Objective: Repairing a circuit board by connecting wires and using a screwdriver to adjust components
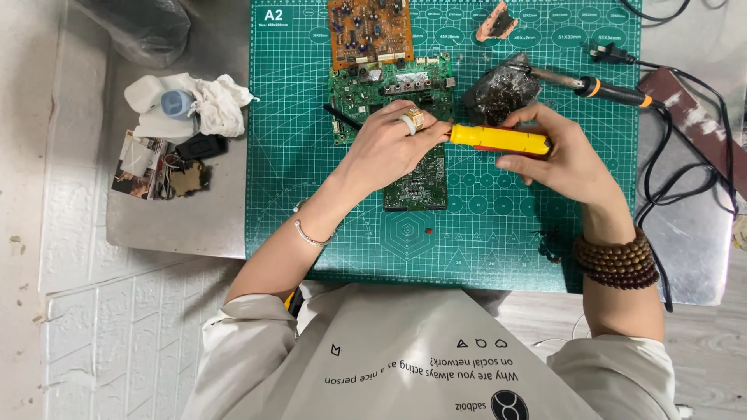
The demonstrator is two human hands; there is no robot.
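Observation:
My right hand grips a yellow-handled screwdriver that lies level, its tip pointing left. My left hand rests on a green circuit board and pinches the tool's tip end at the thumb and fingers. The tip itself is hidden under my left fingers. That hand wears two rings, and a thin bracelet sits on its wrist. A wooden bead bracelet wraps my right wrist. The board lies on a green cutting mat.
An orange-brown circuit board lies at the mat's far edge. A soldering iron with a black cord and a dark crumpled lump sit to the right. White cloth, a small bottle and cards lie left of the mat.

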